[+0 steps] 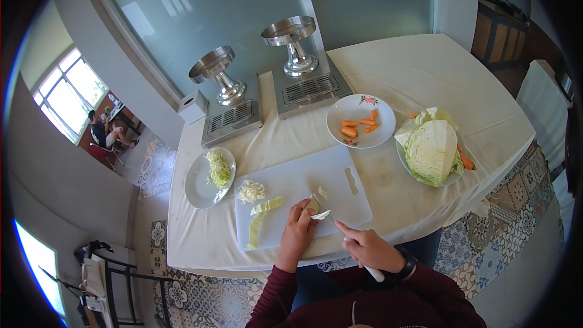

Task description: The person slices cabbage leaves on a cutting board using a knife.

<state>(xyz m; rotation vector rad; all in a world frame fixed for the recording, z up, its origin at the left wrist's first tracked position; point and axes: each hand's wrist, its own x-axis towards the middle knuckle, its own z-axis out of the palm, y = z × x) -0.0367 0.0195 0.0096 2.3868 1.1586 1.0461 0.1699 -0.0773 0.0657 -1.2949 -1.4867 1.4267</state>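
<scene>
I have the left hand (296, 232) over the white cutting board (331, 173), its fingertips curled together and pressing on a pale cabbage piece (313, 205). The right hand (371, 250) is closed around the white handle of the knife (372, 273), index finger extended forward toward the blade, which reaches the piece. A loose cabbage sliver (320, 214) lies against the blade, and thin shreds (322, 193) rest just beyond it. Toward the board's left side I see a shredded pile (251, 192) and, near it, long pale-green strips (257, 225). Left of the board, a white plate (195, 187) holds more shredded cabbage (218, 169). Beyond the board, a flower-printed dish (340, 114) contains cut carrots (349, 132); to its right, a large cut cabbage (431, 147) sits on another plate (453, 180), with carrots (466, 163) beside it. Any lettering on the dark wristwatch (408, 262) is too small for me to read.
</scene>
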